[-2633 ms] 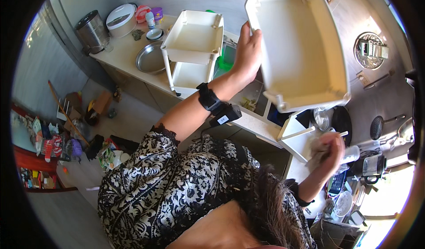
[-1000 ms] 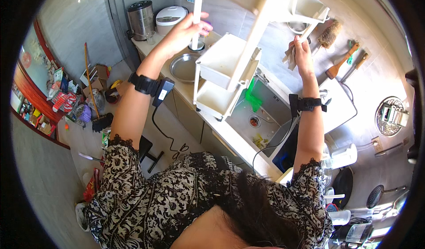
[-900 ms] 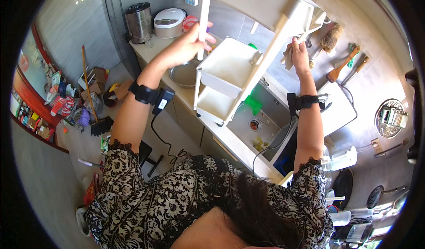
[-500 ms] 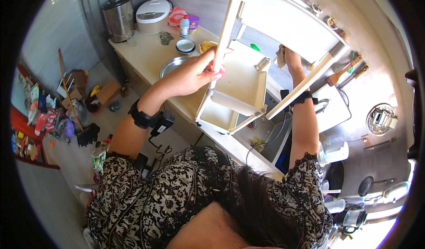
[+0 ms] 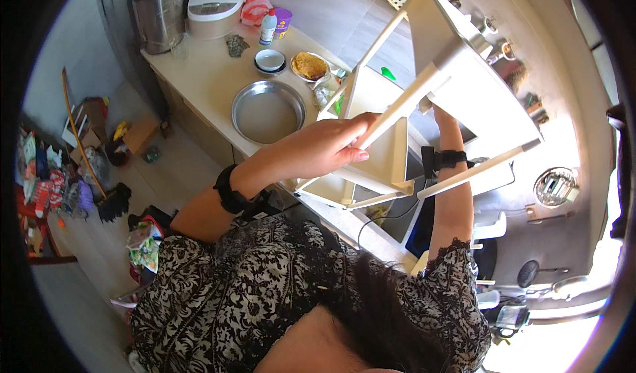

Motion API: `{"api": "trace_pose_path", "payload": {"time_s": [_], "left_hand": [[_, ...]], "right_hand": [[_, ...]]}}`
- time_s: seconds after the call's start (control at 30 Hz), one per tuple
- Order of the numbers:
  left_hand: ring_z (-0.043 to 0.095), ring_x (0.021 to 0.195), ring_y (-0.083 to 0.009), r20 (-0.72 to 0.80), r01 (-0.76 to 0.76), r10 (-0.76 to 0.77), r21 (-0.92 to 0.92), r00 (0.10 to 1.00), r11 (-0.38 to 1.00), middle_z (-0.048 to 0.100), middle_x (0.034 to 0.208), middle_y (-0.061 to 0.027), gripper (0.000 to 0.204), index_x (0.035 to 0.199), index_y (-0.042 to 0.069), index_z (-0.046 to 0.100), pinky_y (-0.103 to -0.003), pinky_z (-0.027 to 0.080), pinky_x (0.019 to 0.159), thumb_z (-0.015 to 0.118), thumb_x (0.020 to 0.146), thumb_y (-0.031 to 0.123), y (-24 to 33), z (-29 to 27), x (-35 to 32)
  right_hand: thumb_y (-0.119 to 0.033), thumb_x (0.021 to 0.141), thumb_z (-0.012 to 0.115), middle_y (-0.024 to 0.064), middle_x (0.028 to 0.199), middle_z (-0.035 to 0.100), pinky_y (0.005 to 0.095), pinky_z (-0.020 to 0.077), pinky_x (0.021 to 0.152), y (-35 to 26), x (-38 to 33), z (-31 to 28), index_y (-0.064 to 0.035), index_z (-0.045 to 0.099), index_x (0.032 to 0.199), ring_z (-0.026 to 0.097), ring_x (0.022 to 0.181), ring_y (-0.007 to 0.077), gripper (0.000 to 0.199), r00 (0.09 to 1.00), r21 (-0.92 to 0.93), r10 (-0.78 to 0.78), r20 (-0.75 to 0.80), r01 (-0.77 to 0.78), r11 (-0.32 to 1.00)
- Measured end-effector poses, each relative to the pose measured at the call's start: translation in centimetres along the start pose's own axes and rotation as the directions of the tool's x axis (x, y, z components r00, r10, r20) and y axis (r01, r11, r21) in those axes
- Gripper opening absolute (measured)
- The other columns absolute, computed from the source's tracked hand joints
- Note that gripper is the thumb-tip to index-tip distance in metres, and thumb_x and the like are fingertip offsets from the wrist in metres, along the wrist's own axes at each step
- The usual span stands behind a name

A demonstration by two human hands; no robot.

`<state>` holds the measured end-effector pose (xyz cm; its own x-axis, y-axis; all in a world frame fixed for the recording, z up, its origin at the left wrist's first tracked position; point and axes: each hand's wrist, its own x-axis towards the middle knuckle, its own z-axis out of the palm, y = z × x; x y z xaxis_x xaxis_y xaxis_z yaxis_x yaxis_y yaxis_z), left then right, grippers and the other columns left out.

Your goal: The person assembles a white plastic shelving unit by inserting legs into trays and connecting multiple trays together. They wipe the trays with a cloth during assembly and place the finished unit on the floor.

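A white tiered shelf rack (image 5: 487,101) stands tilted over the counter, its top shelf toward the upper right. My left hand (image 5: 341,141) is closed around one of its white poles, fingers wrapped over the far side. Behind the top shelf, my right hand (image 5: 442,114) is largely hidden; only the wrist side and a bit of greyish cloth (image 5: 424,104) show past the shelf's edge. Lower tiers of the rack sit beneath my left hand, above the counter's front edge and the sink.
On the counter (image 5: 199,75) are a metal basin (image 5: 268,111), stacked bowls (image 5: 270,60), a plate of yellow flat food (image 5: 309,65), a bottle (image 5: 267,27), a rice cooker (image 5: 216,8) and a steel canister (image 5: 158,14). A broom (image 5: 114,201) stands at left; utensils hang at right.
The rack has turned and tipped, its top shelf swinging right. My left hand has moved right and down with the pole. The cloth in my right hand has gone mostly behind the shelf.
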<state>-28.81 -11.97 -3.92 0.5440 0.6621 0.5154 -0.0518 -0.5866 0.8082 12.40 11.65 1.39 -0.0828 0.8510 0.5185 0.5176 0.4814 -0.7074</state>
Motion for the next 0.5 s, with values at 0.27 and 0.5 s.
{"api": "trace_pose_path", "payload": {"time_s": [0.27,0.5], "left_hand": [[0.066,0.076,-0.0265,-0.057,-0.036,0.039,0.044,0.998,0.998,0.063,0.085,-0.0131,0.052,0.137,0.006,0.04,-0.036,0.048,0.065,0.063,0.092,0.014,-1.1,0.3,-2.6],[0.068,0.08,-0.0249,-0.197,-0.094,0.09,-0.01,0.976,0.995,0.065,0.091,-0.013,0.037,0.12,0.001,0.053,-0.034,0.052,0.07,0.069,0.088,0.011,-2.4,1.6,-4.2]], "right_hand": [[-0.029,0.1,0.053,-0.0001,0.077,0.052,0.0233,0.0436,0.067,-3.0,-3.5,3.0,-0.0129,0.053,0.082,0.046,0.07,0.0083,0.025,0.975,0.122,0.049,0.215,-0.077,0.99],[-0.042,0.102,0.046,0.0012,0.072,0.055,0.0267,0.043,0.054,-3.4,-5.0,5.9,-0.0125,0.052,0.081,0.047,0.06,0.0092,0.037,0.974,0.051,0.224,-0.031,-0.222,0.974]]}}
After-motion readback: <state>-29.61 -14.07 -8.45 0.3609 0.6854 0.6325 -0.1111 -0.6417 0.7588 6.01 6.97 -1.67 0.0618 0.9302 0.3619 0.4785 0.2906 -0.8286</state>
